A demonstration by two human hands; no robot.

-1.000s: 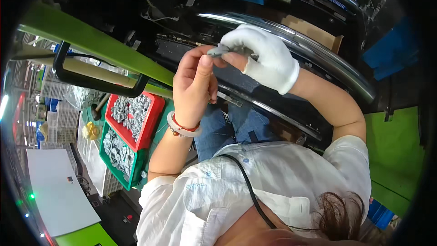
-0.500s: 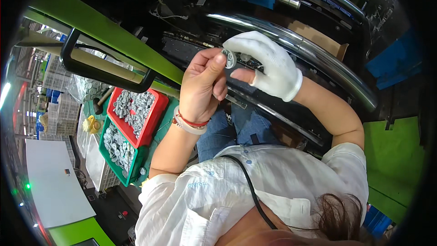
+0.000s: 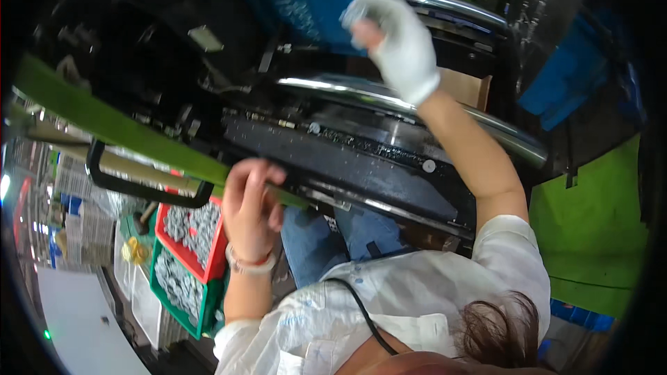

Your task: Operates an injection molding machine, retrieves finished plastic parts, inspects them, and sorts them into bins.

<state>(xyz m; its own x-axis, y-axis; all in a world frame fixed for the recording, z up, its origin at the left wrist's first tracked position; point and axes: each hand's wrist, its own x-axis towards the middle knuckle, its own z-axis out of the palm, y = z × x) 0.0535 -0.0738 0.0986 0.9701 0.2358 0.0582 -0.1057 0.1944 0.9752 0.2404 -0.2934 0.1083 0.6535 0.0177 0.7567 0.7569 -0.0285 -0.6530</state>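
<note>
My right hand [image 3: 399, 45], in a white glove with bare fingertips, is raised in front of the blue machine block [image 3: 313, 0]. Its thumb and fingers are closed on a small grey metal part [image 3: 353, 15], blurred by motion. My bare left hand [image 3: 251, 198] is beside the red tray [image 3: 217, 250], its fingers loosely curled and apart, with nothing seen in them. That tray holds many small grey metal parts [image 3: 198, 229]. A green tray [image 3: 204, 309] next to it holds more of them.
A shiny curved bar [image 3: 347, 87] crosses behind a dark machine ledge [image 3: 347, 160]. On the ledge lies a small round part [image 3: 429, 166]. A green beam [image 3: 125, 128] with a black handle [image 3: 149, 191] runs along the left. A mallet [image 3: 144, 219] lies beyond the trays.
My hands have drawn apart. The right has moved up to the blue block; the left has dropped toward the trays and no longer shows the round metal part it held.
</note>
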